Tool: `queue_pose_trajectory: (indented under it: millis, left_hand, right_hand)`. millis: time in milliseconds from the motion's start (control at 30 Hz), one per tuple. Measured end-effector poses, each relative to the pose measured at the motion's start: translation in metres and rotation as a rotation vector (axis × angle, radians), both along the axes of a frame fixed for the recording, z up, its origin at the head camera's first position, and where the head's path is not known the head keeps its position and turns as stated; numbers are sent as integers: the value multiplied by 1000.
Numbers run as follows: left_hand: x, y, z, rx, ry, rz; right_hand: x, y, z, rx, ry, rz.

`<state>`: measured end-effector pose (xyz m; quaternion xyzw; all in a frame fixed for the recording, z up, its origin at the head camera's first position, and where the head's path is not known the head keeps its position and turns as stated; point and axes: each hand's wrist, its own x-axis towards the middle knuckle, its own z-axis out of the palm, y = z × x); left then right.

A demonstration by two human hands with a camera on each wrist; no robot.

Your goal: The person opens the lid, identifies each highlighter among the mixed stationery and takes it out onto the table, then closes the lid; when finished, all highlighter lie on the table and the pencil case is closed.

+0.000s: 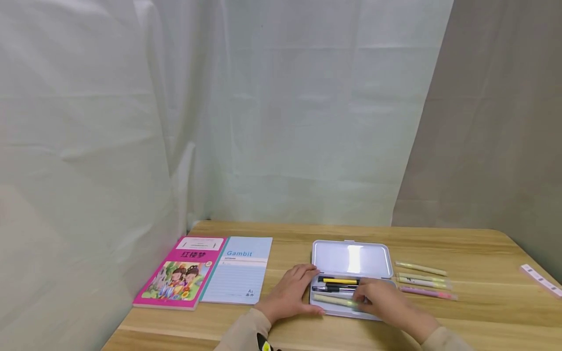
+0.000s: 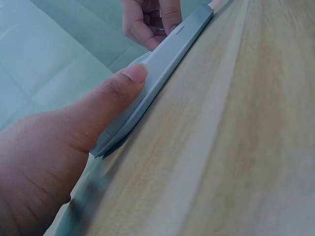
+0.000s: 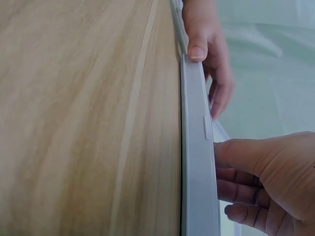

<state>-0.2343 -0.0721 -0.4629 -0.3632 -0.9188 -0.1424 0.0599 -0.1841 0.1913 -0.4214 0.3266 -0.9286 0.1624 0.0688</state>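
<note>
An open white pencil case (image 1: pixel 351 257) lies on the wooden table, its lid tilted back. My left hand (image 1: pixel 289 293) holds the case's left end, the thumb on the near corner and the fingers at the far side. Inside are a yellow-and-black pen (image 1: pixel 340 281), a clear-barrelled pen with black parts (image 1: pixel 325 289) and a pale cream pen (image 1: pixel 332 300) along the front. My right hand (image 1: pixel 386 302) reaches over the front wall and pinches the cream pen's blurred right end. In the right wrist view the case wall (image 3: pixel 197 128) hides that pen.
Right of the case lie several pens, including a cream pen (image 1: pixel 420 268) and a pink-purple pen (image 1: pixel 426 292). A pink picture-covered book (image 1: pixel 151 295) and a pale blue notebook (image 1: pixel 237 278) lie at the left. A white strip (image 1: pixel 541 280) is near the right edge. Pale curtains (image 1: pixel 307 122) surround the table.
</note>
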Motion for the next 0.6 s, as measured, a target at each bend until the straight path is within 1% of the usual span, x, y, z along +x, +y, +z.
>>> queue_pose_trajectory:
  millis: [133, 467, 600]
  left_hand:
    - [0, 0, 0, -2, -5, 3]
    - [0, 1, 2, 1, -30, 8]
    - [1, 1, 2, 0, -26, 8]
  right_hand:
    - [-1, 0, -1, 6, 0, -1]
    - [-2, -1, -4, 35, 61, 5]
    - [-2, -2, -4, 40, 77, 7]
